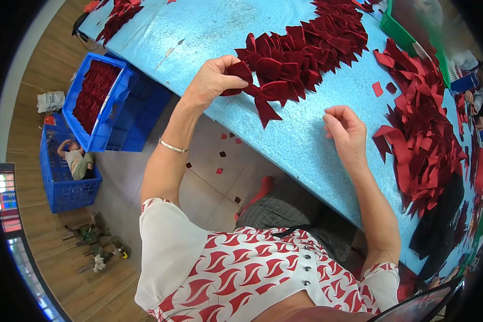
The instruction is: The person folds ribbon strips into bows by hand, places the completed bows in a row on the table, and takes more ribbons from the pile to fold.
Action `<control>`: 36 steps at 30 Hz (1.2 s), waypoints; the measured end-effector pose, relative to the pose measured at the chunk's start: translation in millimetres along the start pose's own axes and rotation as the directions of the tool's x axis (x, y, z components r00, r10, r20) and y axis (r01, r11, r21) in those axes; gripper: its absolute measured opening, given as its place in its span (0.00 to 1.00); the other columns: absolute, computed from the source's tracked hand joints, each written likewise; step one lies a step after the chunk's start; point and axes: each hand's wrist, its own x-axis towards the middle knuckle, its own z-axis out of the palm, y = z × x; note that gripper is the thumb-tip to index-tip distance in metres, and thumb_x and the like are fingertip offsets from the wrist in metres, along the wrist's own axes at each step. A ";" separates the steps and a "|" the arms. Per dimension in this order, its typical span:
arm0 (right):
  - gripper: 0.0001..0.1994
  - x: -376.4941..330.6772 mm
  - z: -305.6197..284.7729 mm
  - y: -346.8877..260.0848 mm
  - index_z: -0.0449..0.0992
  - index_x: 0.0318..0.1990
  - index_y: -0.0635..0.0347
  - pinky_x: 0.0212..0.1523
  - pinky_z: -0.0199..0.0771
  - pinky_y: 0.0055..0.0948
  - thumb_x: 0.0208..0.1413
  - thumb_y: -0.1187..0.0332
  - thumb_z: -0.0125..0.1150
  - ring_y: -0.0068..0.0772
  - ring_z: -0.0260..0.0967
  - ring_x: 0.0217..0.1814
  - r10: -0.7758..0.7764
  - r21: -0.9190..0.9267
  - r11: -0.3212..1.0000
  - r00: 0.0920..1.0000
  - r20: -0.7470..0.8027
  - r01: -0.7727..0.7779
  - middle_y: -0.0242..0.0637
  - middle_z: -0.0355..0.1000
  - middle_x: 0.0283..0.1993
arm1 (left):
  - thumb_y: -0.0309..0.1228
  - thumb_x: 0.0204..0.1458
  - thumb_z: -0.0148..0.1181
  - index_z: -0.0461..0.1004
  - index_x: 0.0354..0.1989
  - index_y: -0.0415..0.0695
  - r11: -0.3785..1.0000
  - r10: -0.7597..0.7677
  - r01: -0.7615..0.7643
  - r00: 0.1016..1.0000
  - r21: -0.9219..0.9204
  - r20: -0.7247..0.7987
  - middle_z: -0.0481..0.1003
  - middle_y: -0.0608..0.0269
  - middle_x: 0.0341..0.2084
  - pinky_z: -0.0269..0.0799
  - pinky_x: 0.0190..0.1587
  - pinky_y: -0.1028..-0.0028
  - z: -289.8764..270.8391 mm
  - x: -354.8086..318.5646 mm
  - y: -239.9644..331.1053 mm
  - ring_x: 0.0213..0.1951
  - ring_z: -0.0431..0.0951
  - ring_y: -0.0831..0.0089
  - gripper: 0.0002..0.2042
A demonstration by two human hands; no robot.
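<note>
My left hand (212, 80) pinches a dark red fabric bow (263, 96) at its knot and holds it just above the light blue table (209, 32), at the near end of a long pile of finished red bows (311, 48). My right hand (346, 129) hovers over the table with fingers loosely curled and nothing in it. It is between the bow pile and a heap of cut red fabric strips (418, 129) on the right.
A blue crate of red fabric (94, 99) stands on other blue crates left of the table, on a wooden floor. Another blue crate (67, 172) holds a small figure. Red scraps lie on the tiles under the table. A green tray (400, 29) sits far right. Another person's hands (475, 104) work at the right edge.
</note>
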 end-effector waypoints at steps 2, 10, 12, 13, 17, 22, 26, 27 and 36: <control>0.06 16.4 6.0 -9.4 0.73 0.34 0.64 0.29 0.66 0.19 0.51 0.72 0.56 0.18 0.64 0.28 -0.058 -0.068 0.996 0.998 -0.002 0.058 0.29 0.68 0.29 | 0.19 0.37 0.59 0.73 0.31 0.39 1.000 -0.006 0.006 1.000 0.001 0.010 0.75 0.68 0.25 0.68 0.34 0.82 4.7 4.0 1.7 0.28 0.72 0.83 0.09; 0.08 97.4 58.1 -33.2 0.74 0.31 0.62 0.33 0.66 0.26 0.41 0.73 0.64 0.30 0.64 0.33 -0.663 -0.655 0.452 0.719 0.209 0.606 0.35 0.68 0.31 | 0.19 0.38 0.56 0.72 0.27 0.41 1.000 -0.016 0.016 0.984 0.004 0.175 0.73 0.70 0.23 0.67 0.32 0.83 -12.0 3.7 -26.6 0.27 0.70 0.84 0.07; 0.08 103.2 65.7 -33.1 0.74 0.30 0.62 0.34 0.66 0.27 0.40 0.73 0.64 0.32 0.64 0.33 -0.686 -0.713 0.327 0.675 0.272 0.620 0.35 0.68 0.31 | 0.18 0.38 0.55 0.72 0.28 0.41 0.998 -0.027 0.036 0.980 -0.042 0.197 0.74 0.69 0.24 0.67 0.33 0.83 -15.6 1.2 -30.6 0.27 0.71 0.84 0.07; 0.08 105.6 68.1 -32.0 0.74 0.30 0.61 0.34 0.65 0.29 0.39 0.74 0.64 0.34 0.63 0.34 -0.665 -0.715 0.318 0.684 0.300 0.622 0.36 0.68 0.31 | 0.19 0.37 0.56 0.72 0.27 0.40 0.999 -0.010 0.021 0.979 -0.050 0.206 0.73 0.70 0.23 0.67 0.33 0.83 -16.0 1.7 -32.4 0.27 0.70 0.84 0.07; 0.08 111.1 68.6 -31.4 0.74 0.29 0.61 0.35 0.65 0.29 0.38 0.74 0.65 0.34 0.62 0.34 -0.622 -0.688 0.349 0.706 0.338 0.636 0.34 0.68 0.29 | 0.19 0.37 0.56 0.72 0.27 0.39 0.997 0.034 -0.017 0.974 -0.077 0.224 0.72 0.71 0.22 0.66 0.33 0.83 -17.3 1.0 -38.0 0.27 0.69 0.84 0.07; 0.04 106.9 56.3 -44.6 0.74 0.29 0.61 0.34 0.64 0.21 0.44 0.75 0.62 0.20 0.64 0.33 -0.397 -0.430 0.784 0.895 0.205 0.447 0.27 0.70 0.30 | 0.18 0.38 0.54 0.72 0.27 0.39 0.995 0.077 -0.060 0.969 -0.077 0.236 0.73 0.69 0.24 0.66 0.33 0.83 -18.0 -0.2 -37.0 0.28 0.70 0.83 0.07; 0.03 111.6 44.8 -46.2 0.74 0.31 0.61 0.35 0.63 0.15 0.48 0.76 0.59 0.13 0.64 0.33 -0.197 -0.066 0.974 0.954 0.226 0.216 0.24 0.70 0.32 | 0.17 0.38 0.53 0.72 0.27 0.39 0.996 0.079 -0.068 0.972 -0.059 0.222 0.74 0.68 0.24 0.66 0.33 0.82 -16.3 -1.3 -38.7 0.28 0.70 0.83 0.07; 0.03 112.5 41.9 -46.0 0.73 0.32 0.61 0.35 0.63 0.13 0.49 0.76 0.58 0.11 0.63 0.33 -0.171 0.060 0.985 0.952 0.253 0.161 0.24 0.70 0.32 | 0.17 0.38 0.53 0.72 0.27 0.39 0.997 0.074 -0.065 0.975 -0.050 0.212 0.73 0.68 0.24 0.66 0.32 0.82 -15.7 -1.2 -39.1 0.28 0.70 0.83 0.07; 0.07 108.3 34.8 -45.0 0.72 0.36 0.62 0.34 0.64 0.13 0.48 0.79 0.56 0.13 0.65 0.32 -0.226 0.183 0.964 0.956 0.185 0.193 0.25 0.70 0.31 | 0.18 0.38 0.53 0.73 0.26 0.39 0.994 0.042 -0.019 0.973 -0.106 0.226 0.73 0.68 0.23 0.65 0.31 0.82 -16.4 -2.7 -34.5 0.27 0.69 0.83 0.06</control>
